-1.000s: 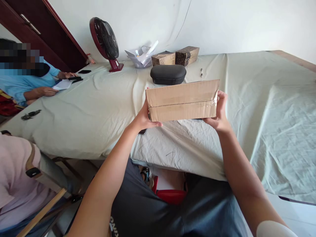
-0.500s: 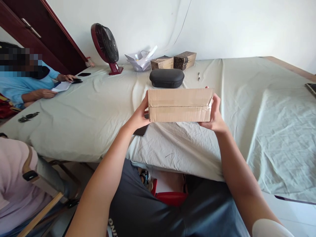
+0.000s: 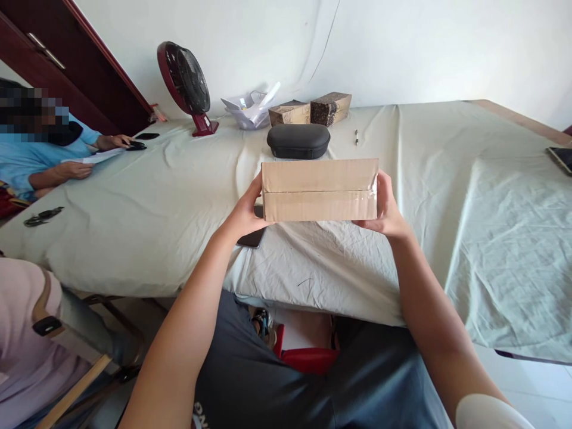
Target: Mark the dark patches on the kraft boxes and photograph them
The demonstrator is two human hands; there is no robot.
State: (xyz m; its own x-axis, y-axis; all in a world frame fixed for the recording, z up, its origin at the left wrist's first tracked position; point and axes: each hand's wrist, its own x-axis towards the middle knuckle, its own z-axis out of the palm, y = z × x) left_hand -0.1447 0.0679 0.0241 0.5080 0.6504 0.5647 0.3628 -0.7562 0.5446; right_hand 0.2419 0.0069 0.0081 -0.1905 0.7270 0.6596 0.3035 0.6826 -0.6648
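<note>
I see L grip [image 3: 246,210] & R grip [image 3: 389,208] pinching opp ends of a cardboard box [image 3: 320,190], so it's held btwn them; black case [image 3: 298,142] just beyond, pen [image 3: 356,137] farther off ahead of R grip, dark flat device [image 3: 251,239] on the surface [image 3: 179,190] nr L grip

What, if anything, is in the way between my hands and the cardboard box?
Nothing visible: the left hand holds the cardboard box at its left end, the right hand at its right. The dark flat object lies below the left hand, outside its grip.
</note>
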